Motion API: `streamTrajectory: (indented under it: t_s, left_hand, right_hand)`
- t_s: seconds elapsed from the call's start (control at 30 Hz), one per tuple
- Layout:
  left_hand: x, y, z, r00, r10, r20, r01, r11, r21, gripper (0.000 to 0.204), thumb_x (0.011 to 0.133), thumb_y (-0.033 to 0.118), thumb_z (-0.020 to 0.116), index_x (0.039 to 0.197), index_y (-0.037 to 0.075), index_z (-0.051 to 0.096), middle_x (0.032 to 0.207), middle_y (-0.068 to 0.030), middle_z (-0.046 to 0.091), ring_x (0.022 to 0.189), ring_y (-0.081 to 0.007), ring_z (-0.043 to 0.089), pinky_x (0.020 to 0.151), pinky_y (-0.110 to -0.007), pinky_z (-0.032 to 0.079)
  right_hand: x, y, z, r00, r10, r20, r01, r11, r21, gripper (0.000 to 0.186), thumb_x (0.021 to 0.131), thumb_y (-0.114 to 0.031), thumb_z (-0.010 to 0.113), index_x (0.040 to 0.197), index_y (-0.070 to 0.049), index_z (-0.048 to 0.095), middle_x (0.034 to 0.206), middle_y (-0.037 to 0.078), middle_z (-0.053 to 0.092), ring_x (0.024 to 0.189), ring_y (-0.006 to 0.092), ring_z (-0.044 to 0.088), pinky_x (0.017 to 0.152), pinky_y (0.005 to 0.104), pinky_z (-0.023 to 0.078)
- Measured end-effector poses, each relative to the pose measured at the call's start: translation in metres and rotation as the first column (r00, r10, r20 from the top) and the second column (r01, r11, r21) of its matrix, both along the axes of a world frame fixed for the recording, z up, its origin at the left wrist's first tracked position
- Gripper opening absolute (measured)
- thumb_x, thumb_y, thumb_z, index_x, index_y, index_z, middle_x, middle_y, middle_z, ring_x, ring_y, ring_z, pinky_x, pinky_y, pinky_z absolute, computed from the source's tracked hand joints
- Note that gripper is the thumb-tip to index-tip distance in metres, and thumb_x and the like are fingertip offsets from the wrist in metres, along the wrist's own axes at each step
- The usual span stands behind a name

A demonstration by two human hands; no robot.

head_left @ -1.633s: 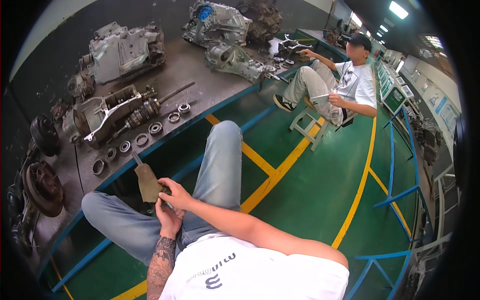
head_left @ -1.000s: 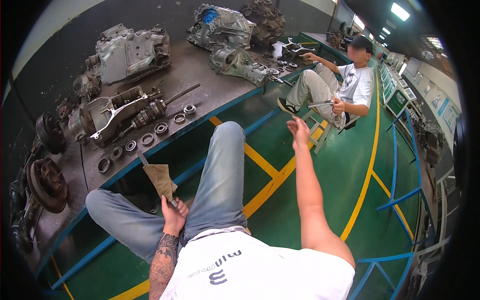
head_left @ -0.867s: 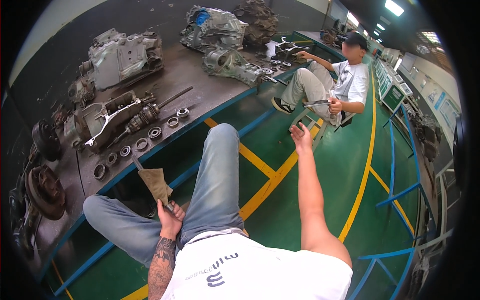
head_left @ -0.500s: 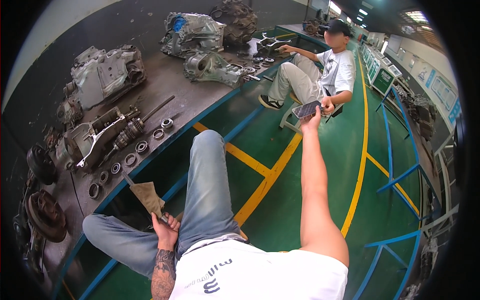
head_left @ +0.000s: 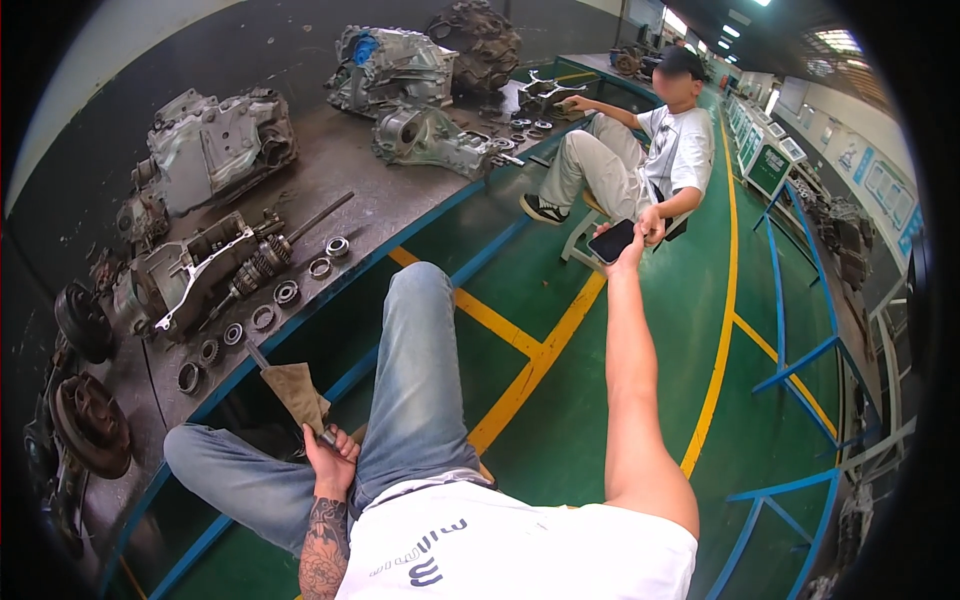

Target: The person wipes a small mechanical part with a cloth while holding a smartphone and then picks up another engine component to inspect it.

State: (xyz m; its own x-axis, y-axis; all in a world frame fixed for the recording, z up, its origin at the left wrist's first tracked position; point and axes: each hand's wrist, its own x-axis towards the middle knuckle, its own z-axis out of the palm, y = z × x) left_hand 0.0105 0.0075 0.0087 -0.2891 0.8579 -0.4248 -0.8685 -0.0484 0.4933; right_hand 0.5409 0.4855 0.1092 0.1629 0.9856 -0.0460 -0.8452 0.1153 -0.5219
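Note:
My right arm reaches far out to a seated person, and my right hand (head_left: 629,257) grips a dark smartphone (head_left: 611,242). The person's hand (head_left: 652,226) is right beside my fingers; whether it also touches the phone I cannot tell. Down by my lap, my left hand (head_left: 334,458) is closed around the lower end of a slim metal shaft (head_left: 256,354). A brown cloth (head_left: 292,388) is wrapped about the shaft's middle, and its upper end sticks out near the bench edge.
Along the left runs a metal bench (head_left: 330,190) with a blue edge. It carries gearbox housings (head_left: 222,150), a gear shaft (head_left: 262,262), several bearing rings (head_left: 287,292) and a brake drum (head_left: 90,428). Blue frames (head_left: 780,290) stand at the right.
The phone has tilted and come slightly nearer, its dark face showing more fully. The person's hand has shifted down a little beside mine. My left hand stays put.

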Motion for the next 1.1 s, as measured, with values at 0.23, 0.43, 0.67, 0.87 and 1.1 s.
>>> streamTrajectory:
  t_s: [0.23,0.43,0.67,0.87,1.1]
  left_hand:
    - [-0.001,-0.002,0.001,1.000,0.013,-0.005,-0.013,1.000,-0.005,0.059,0.098,0.068,0.041,0.085,0.012,0.052,0.061,-0.0002,0.036,0.055,-0.0149,0.033,0.053,-0.030,0.027]
    - [-0.001,0.000,0.000,1.000,0.012,0.008,-0.012,1.000,-0.013,0.059,0.099,0.068,0.041,0.085,0.012,0.052,0.061,0.0001,0.035,0.054,-0.0149,0.033,0.051,-0.030,0.026]
    - [-0.004,-0.004,-0.003,1.000,0.006,-0.004,-0.006,1.000,-0.005,0.058,0.099,0.067,0.041,0.087,0.012,0.051,0.062,-0.0006,0.036,0.056,-0.0149,0.033,0.054,-0.030,0.028]
    - [-0.003,-0.004,-0.002,1.000,0.000,0.001,0.000,1.000,-0.014,0.058,0.099,0.067,0.040,0.087,0.012,0.051,0.063,-0.0007,0.036,0.056,-0.0149,0.033,0.054,-0.030,0.028]
    - [-0.002,0.001,-0.001,1.000,-0.009,0.004,0.009,1.000,0.013,0.057,0.099,0.066,0.042,0.088,0.011,0.052,0.064,-0.0010,0.037,0.057,-0.0156,0.032,0.056,-0.030,0.029]
  right_hand:
    - [-0.035,-0.044,-0.044,0.986,0.161,-0.053,-0.165,0.982,-0.087,0.042,0.092,-0.035,0.049,0.112,0.003,0.052,0.102,0.021,0.066,0.093,0.0389,0.066,0.087,0.0540,0.054]
    - [-0.056,-0.055,-0.088,0.969,0.214,-0.125,-0.239,0.943,-0.233,0.039,0.089,-0.026,0.047,0.113,0.005,0.053,0.107,0.023,0.066,0.098,0.0397,0.067,0.092,0.0543,0.054]
    - [-0.092,-0.071,-0.112,0.941,0.244,-0.233,-0.301,0.919,-0.255,0.061,0.102,-0.048,0.031,0.119,0.005,0.057,0.109,0.024,0.068,0.100,0.0401,0.066,0.094,0.0518,0.054]
    - [-0.111,-0.092,-0.117,0.921,0.309,-0.236,-0.334,0.939,-0.074,0.072,0.104,-0.062,0.022,0.116,-0.004,0.061,0.109,0.019,0.068,0.099,0.0372,0.065,0.094,0.0577,0.048]
    - [-0.122,-0.098,-0.110,0.933,0.223,-0.281,-0.262,0.959,-0.109,0.033,0.097,-0.038,0.050,0.101,-0.008,0.064,0.098,0.019,0.069,0.100,0.0391,0.068,0.094,0.0643,0.050]
